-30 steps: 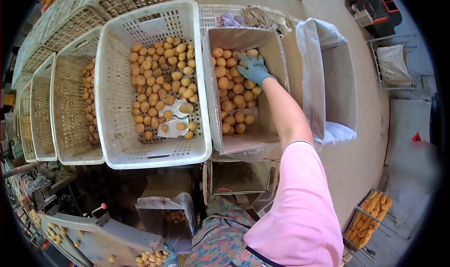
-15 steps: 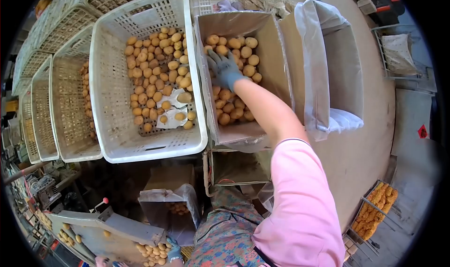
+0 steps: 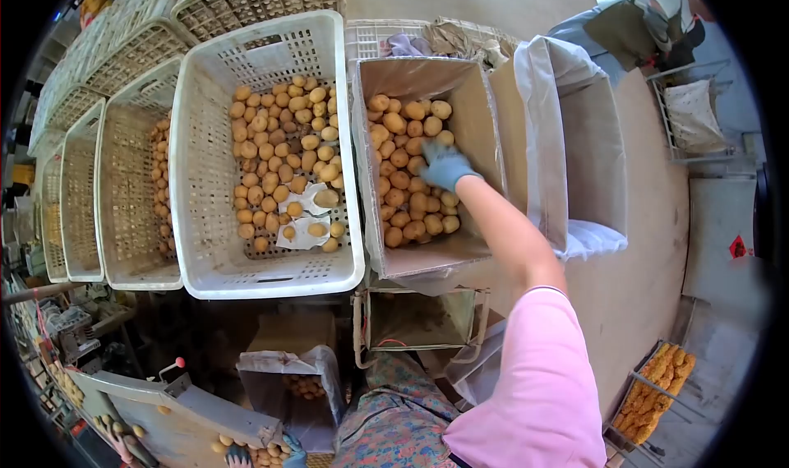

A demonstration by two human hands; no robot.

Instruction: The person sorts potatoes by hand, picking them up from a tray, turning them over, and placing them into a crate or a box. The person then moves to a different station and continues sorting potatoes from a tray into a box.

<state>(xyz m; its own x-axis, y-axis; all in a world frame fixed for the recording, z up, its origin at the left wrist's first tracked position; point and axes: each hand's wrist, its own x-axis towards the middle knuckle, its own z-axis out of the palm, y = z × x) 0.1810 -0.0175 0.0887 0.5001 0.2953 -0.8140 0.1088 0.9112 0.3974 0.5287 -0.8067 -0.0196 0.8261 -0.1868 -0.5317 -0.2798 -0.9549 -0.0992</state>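
My right hand (image 3: 446, 168), in a blue-grey glove, reaches into a plastic-lined cardboard box (image 3: 481, 110). Its fingers are apart and rest on the potatoes (image 3: 401, 179) near the box's right wall. At the bottom edge, another blue glove, which appears to be my left hand (image 3: 294, 451), is beside potatoes (image 3: 269, 454) on a sorting surface. Its fingers are too small and cut off to read. Left of the box stands a white plastic crate (image 3: 191, 180) with more potatoes and scraps of white paper (image 3: 304, 231).
A second lined box (image 3: 546, 139) adjoins on the right. More crates (image 3: 115, 180) line the left side. Below stand a metal frame (image 3: 419, 320) and a lined box (image 3: 329, 378). A person (image 3: 637, 24) bends at top right; a co-worker's dark-gloved hand (image 3: 237, 455) shows at lower left.
My right hand has moved from the box's left side across the potatoes to the right. The view has shifted slightly. A bending person has come into view at top right.
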